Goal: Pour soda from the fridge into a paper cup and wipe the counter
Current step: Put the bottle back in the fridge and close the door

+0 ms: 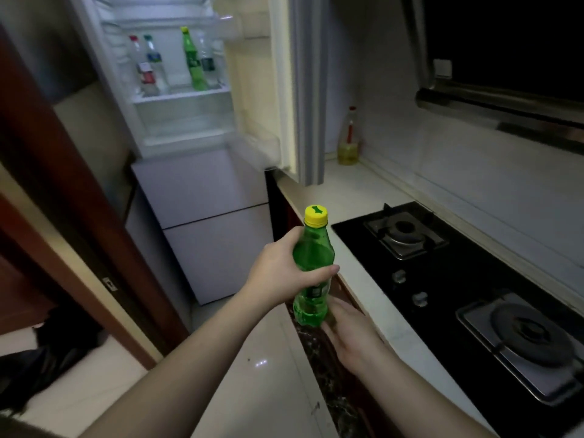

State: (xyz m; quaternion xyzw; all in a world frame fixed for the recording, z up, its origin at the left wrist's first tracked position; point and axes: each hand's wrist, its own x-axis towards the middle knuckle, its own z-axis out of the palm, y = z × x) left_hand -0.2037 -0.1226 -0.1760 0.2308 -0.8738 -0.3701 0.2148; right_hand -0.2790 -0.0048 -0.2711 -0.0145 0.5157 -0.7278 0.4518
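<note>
Standing green soda bottle (pixel 313 267) between both hands

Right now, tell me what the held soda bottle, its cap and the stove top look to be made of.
Soda bottle: clear green plastic, probably; light passes through and the liquid shows.
Cap: opaque yellow plastic, apparently, with a ribbed edge.
Stove top: glossy black, likely glass; faint reflections show. Its burner surrounds look like brushed metal.
</note>
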